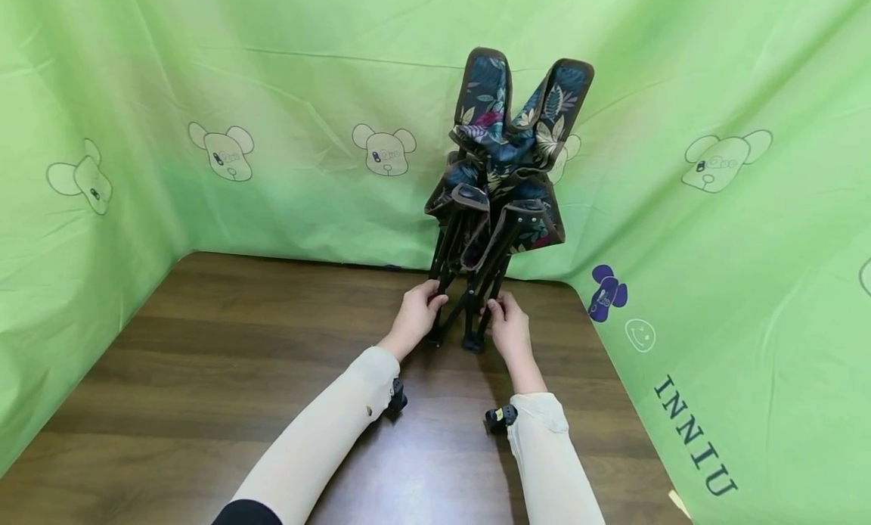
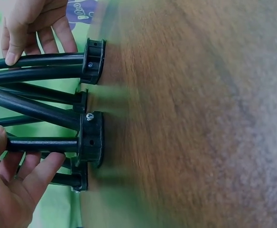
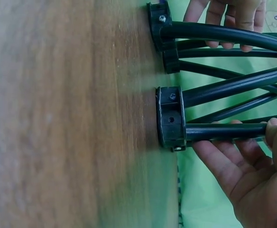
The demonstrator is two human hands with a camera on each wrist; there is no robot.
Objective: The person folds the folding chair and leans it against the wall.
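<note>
A folded camp chair (image 1: 506, 154) with dark floral fabric and black tube legs stands upright on the brown wooden table (image 1: 204, 358), near its far edge. My left hand (image 1: 423, 307) grips a lower leg tube (image 2: 43, 144) on the chair's left side, thumb on top and fingers curled beneath, just above a black plastic foot (image 2: 91, 140). My right hand (image 1: 502, 318) grips the leg tube (image 3: 224, 130) on the right side in the same way, close to its foot (image 3: 170, 118). All the feet rest on the table top.
A green cloth (image 1: 306, 94) printed with bear outlines walls the table at the back and on both sides. The chair stands close to the back cloth. Bare table surface lies in front of the chair and to the left.
</note>
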